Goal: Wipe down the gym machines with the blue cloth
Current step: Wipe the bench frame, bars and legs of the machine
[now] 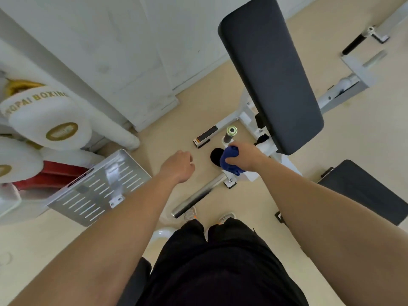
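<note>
Right hand grips blue cloth beside backrest pad edge.

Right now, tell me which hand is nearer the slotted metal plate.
Left. The left hand hangs right of the plate; the right hand grips the blue cloth farther right.
</note>
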A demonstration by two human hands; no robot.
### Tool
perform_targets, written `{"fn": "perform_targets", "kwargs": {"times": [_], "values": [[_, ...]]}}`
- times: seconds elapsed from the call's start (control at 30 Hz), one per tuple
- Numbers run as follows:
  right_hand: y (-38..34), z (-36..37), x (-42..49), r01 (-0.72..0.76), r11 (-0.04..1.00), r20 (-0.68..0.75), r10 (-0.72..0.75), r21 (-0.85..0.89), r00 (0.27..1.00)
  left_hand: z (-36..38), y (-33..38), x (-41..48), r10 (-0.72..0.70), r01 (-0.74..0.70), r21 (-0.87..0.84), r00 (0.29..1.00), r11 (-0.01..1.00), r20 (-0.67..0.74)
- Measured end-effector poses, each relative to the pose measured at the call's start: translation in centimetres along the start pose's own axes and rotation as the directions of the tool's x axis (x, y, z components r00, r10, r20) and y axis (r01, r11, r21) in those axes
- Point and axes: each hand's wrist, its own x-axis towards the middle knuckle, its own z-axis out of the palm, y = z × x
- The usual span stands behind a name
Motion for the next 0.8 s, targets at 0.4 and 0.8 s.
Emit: {"fn": "perform_targets", "kwargs": {"times": [0.4,0.8], "values": [[6.9,-2.7,-1.0,-0.081,0.996,-0.027,0.080,-0.035,0.996,4.1,7.1,-0.3,0.026,-0.026,-0.004,0.999,1.000,0.042],[14.1,-7.0,1.5,0.234,0.972,0.224,-0.229,0.004,0.947,10.2,17.4,-0.4,-0.305,0.276,-0.389,0.952,0.879,-0.013]]}}
